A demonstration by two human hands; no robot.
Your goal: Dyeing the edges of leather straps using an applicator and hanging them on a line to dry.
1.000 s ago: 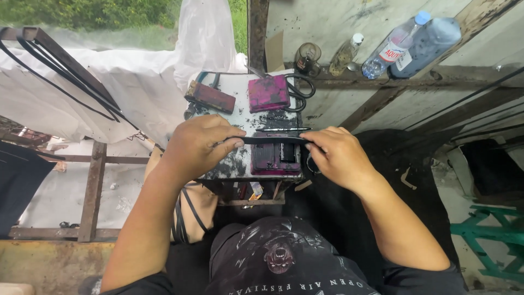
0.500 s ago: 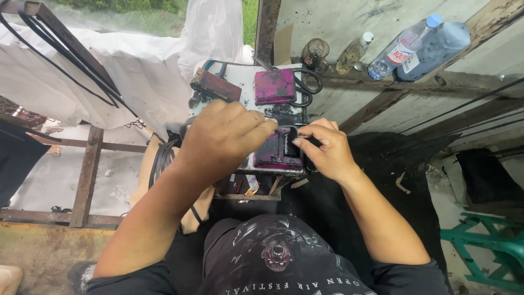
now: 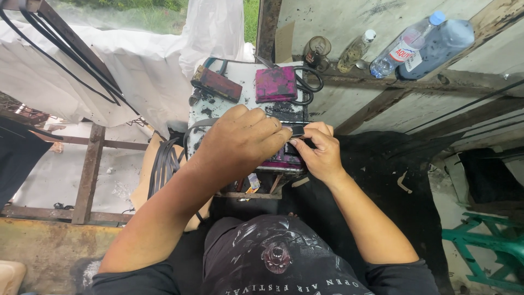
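My left hand (image 3: pixel 243 139) and my right hand (image 3: pixel 319 150) meet fingertip to fingertip over a small stained white work board (image 3: pixel 199 117). Together they pinch a thin black rubber strip (image 3: pixel 297 130), which trails off to the left under my left hand as a dark loop (image 3: pixel 191 131). Beneath the hands lies a magenta-stained block (image 3: pixel 286 158), mostly covered. Farther back on the board rest another magenta pad (image 3: pixel 275 83), a rusty red-brown block (image 3: pixel 216 83) and black-handled scissors (image 3: pixel 309 87).
Two plastic bottles (image 3: pixel 423 46), a small glass bottle (image 3: pixel 355 51) and a dark jar (image 3: pixel 316 51) stand on a wooden ledge behind. Black strips (image 3: pixel 164 164) hang left of the board. White sheeting (image 3: pixel 125 65) lies left, a green stool frame (image 3: pixel 486 246) at lower right.
My hands have closed in from apart along the strip to touching at the board's middle. My left hand moved right and now covers most of the lower magenta block.
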